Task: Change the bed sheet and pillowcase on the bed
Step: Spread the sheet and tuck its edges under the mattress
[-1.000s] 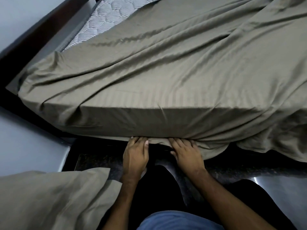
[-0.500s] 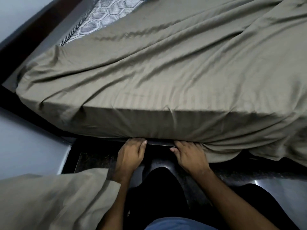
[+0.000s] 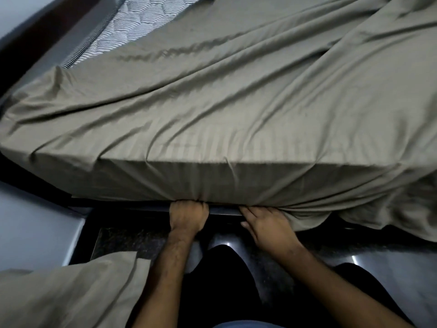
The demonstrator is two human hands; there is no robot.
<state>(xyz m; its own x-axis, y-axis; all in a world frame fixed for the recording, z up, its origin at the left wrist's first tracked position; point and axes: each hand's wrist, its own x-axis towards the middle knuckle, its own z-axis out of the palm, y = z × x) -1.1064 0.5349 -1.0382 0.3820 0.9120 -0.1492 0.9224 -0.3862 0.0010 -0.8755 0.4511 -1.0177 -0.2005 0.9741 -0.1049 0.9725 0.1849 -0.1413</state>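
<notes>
Since the earlier frame, the left hand (image 3: 189, 217) has been curled from a flatter pose into a fist, and its fingers are now pushed under the lower edge of the mattress side, where the bed sheet (image 3: 236, 114) is gathered into small folds just above the knuckles. The right hand (image 3: 268, 227) has been kept at the same edge, a little to the right; its fingers are laid against bunched sheet fabric, and the fabric is seen draped over the fingertips, though whether it is actually pinched cannot be told.

The olive-grey sheet is spread across the top of the mattress (image 3: 132, 27) and pulled down over the near side, directly above both hands. To the right of the right hand the sheet's edge hangs loose and untucked. At the upper left a patch of quilted, striped mattress is left uncovered. A dark bed frame (image 3: 224, 210) is visible as a strip between the two hands, just below the sheet's edge.

A pillow in a matching pillowcase (image 3: 71, 292) lies at the lower left, beside the left forearm and well apart from the tucked edge. The floor (image 3: 35, 233) is seen below.
</notes>
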